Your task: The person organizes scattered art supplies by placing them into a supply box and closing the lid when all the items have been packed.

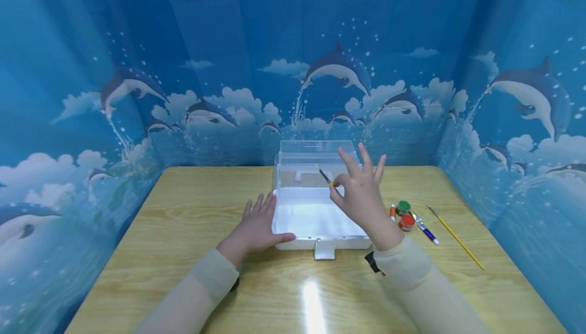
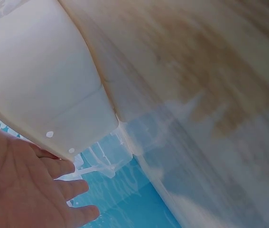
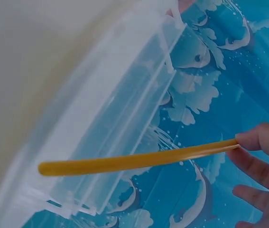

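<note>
A white plastic box (image 1: pixel 297 244) stands on the table, its clear lid (image 1: pixel 316 147) raised at the back. At the box's left side my left hand (image 1: pixel 256 228) rests with spread fingers, the thumb along the front corner. The left wrist view shows that hand (image 2: pixel 25 185) against the box's white wall (image 2: pixel 44 76). Above the right part of the box, my right hand (image 1: pixel 361 196) pinches a paintbrush (image 1: pixel 325 177) between thumb and index finger, other fingers raised. Its dark tip points up and left; in the right wrist view its yellow handle (image 3: pixel 139 160) extends toward the camera.
Right of the box are a green paint jar (image 1: pixel 403 208), a red paint jar (image 1: pixel 406 223), an orange-red tube (image 1: pixel 392 213) and a blue-and-silver paint tube (image 1: pixel 426 230). Farther right lies another yellow paintbrush (image 1: pixel 458 240). A dolphin-printed curtain (image 1: pixel 229 44) surrounds the table (image 1: pixel 192 202).
</note>
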{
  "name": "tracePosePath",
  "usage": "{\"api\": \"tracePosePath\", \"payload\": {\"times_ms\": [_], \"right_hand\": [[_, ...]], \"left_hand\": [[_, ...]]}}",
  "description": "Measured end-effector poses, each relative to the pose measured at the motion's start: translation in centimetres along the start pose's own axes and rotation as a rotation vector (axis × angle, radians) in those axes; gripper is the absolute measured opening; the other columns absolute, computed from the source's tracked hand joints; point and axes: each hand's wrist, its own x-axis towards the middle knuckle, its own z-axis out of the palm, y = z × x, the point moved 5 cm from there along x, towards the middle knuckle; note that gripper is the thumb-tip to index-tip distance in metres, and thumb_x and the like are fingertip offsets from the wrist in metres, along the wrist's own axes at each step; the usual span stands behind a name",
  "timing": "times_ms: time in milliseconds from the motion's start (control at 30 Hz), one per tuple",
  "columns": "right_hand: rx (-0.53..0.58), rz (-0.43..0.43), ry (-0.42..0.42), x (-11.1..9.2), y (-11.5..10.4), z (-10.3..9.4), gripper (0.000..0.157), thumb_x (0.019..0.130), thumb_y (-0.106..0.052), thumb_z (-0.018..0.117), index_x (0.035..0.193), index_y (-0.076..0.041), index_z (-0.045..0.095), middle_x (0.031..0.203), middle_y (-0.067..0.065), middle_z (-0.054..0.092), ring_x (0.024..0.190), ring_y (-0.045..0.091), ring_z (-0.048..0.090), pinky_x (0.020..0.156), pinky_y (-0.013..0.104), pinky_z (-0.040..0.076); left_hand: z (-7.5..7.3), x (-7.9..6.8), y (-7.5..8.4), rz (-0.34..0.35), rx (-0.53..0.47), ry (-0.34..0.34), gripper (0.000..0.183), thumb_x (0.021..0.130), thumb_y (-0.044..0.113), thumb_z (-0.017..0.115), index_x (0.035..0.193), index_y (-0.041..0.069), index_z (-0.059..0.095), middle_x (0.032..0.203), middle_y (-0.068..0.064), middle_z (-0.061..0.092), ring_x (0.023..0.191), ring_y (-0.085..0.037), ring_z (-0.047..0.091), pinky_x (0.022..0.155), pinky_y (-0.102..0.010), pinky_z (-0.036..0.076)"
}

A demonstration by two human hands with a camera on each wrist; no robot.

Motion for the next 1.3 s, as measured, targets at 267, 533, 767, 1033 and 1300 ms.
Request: {"api": "tracePosePath", "payload": {"times_ms": [267, 533, 767, 1033, 1300], "right_hand": [[-0.008, -0.054, -0.057, -1.1, -0.4, 2.5, 0.01, 0.078, -0.016, 0.081, 0.07, -0.014, 0.074, 0.152, 0.015, 0.047, 0.147, 0.049, 0.017, 0.109, 0.075, -0.01], [0.019, -0.105, -0.16, -1.9, -0.9, 3.9, 0.012, 0.079, -0.017, 0.08, 0.07, -0.019, 0.072, 0.154, 0.012, 0.045, 0.148, 0.046, 0.016, 0.108, 0.079, 0.001], [0.011, -0.149, -0.239, -2.3, -0.9, 4.8, 0.013, 0.079, -0.02, 0.081, 0.07, -0.021, 0.072, 0.155, 0.011, 0.043, 0.148, 0.046, 0.015, 0.109, 0.078, 0.005], [0.054, -0.166, -0.356, -2.7, -0.8, 5.4, 0.017, 0.079, -0.02, 0.084, 0.069, -0.023, 0.071, 0.158, 0.011, 0.037, 0.148, 0.049, 0.012, 0.111, 0.075, 0.007], [0.063, -0.168, -0.412, -3.0, -0.5, 5.9, 0.018, 0.081, -0.021, 0.083, 0.069, -0.025, 0.07, 0.158, 0.013, 0.038, 0.148, 0.051, 0.011, 0.112, 0.075, 0.006]], "left_hand": [[0.1, 0.1, -0.1, -0.01, 0.0, 0.008, 0.122, 0.08, 0.084, 0.052, 0.161, 0.006, 0.005, 0.167, -0.01, 0.0, 0.153, -0.033, -0.006, 0.12, -0.056, -0.006], [-0.2, -0.1, 0.1, -0.006, 0.007, 0.003, 0.122, 0.08, 0.084, 0.052, 0.16, 0.005, 0.005, 0.167, -0.011, 0.0, 0.153, -0.035, -0.005, 0.12, -0.057, -0.005], [-0.1, 0.1, 0.0, -0.008, 0.01, 0.006, 0.121, 0.08, 0.084, 0.053, 0.161, 0.005, 0.006, 0.167, -0.011, 0.001, 0.153, -0.035, -0.004, 0.12, -0.057, -0.005], [-0.2, 0.0, 0.0, -0.001, 0.009, 0.011, 0.122, 0.08, 0.085, 0.051, 0.16, 0.005, 0.005, 0.167, -0.011, 0.001, 0.153, -0.034, -0.006, 0.12, -0.057, -0.005], [-0.2, 0.0, 0.1, 0.004, -0.006, 0.015, 0.122, 0.08, 0.083, 0.053, 0.16, 0.004, 0.006, 0.167, -0.012, 0.002, 0.153, -0.036, -0.003, 0.12, -0.057, -0.005]]}}
